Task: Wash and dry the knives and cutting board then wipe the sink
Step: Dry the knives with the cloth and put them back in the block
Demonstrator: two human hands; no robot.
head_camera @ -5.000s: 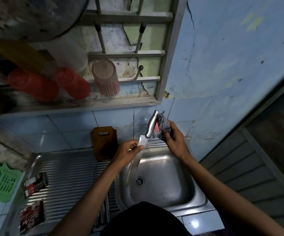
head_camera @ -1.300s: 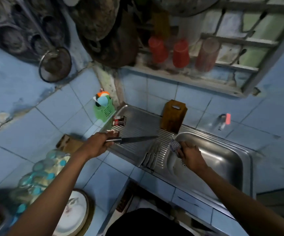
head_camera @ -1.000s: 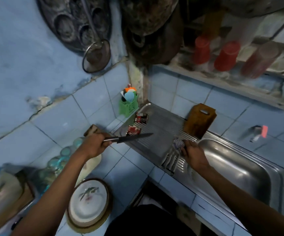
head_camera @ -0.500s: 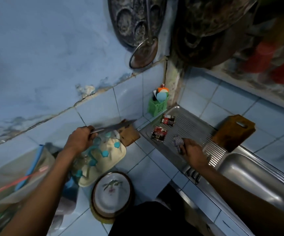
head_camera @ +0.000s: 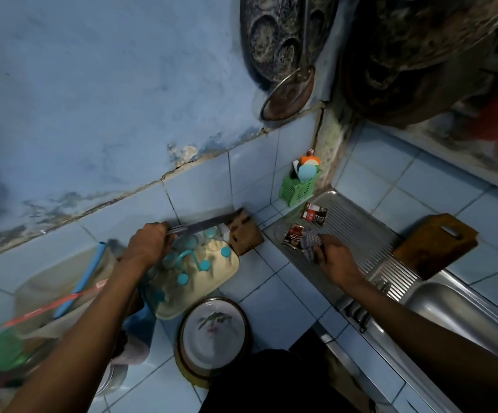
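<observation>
My left hand grips the handle of a long knife, whose blade points right with its tip at a brown wooden knife block by the wall. My right hand holds a checked cloth over the ribbed steel drainboard. A brown wooden cutting board leans against the tiled wall behind the drainboard. The sink basin shows at the right edge. More knives lie at the drainboard's front edge.
A cream tray of blue-lidded jars sits under the knife. A patterned plate lies near the counter front. Two sachets lie on the drainboard, a green caddy stands in the corner. Pans and a strainer hang overhead.
My view swung left from the sink to the counter corner. My left hand carried the knife leftward to the knife block. My right hand with the cloth moved left along the drainboard.
</observation>
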